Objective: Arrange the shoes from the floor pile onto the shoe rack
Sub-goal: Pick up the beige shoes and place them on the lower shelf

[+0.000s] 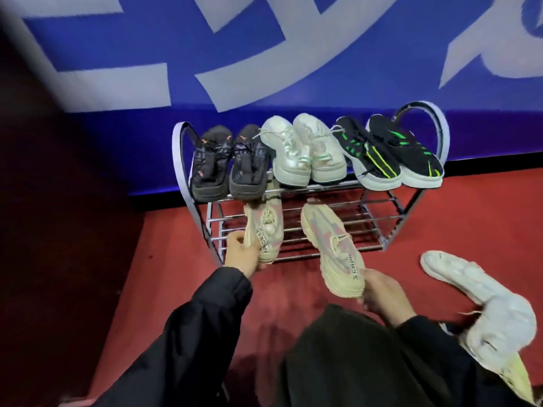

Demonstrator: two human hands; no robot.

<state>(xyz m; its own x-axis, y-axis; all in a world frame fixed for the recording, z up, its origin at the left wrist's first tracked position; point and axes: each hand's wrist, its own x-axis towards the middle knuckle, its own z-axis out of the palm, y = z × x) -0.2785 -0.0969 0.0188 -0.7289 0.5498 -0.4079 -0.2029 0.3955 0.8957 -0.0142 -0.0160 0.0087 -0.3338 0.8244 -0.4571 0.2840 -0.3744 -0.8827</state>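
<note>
Nearest to us, our right hand (382,292) is curled round the heel of one cream shoe (335,251), gripping it from behind so the toe points away toward the shoe rack (308,227); that heel grip looks chosen so we can slide the shoe toe-first onto the lower bars. Off to the right, white shoes (482,301) lie on the red floor (470,218), soles up, the remainder of the pile waiting its turn. A little farther out, our left hand (241,257) pinches the heel of the matching cream shoe (264,230), whose toe already reaches in over the lower shelf, under the top tier. Both hands are closed on their shoes and held apart, so the pair can land side by side. Beyond them, the top tier carries three pairs, heels toward us: dark shoes (229,163) on the left, pale shoes (302,148) in the middle, black-and-green shoes (388,154) on the right, against the blue wall (293,54).
</note>
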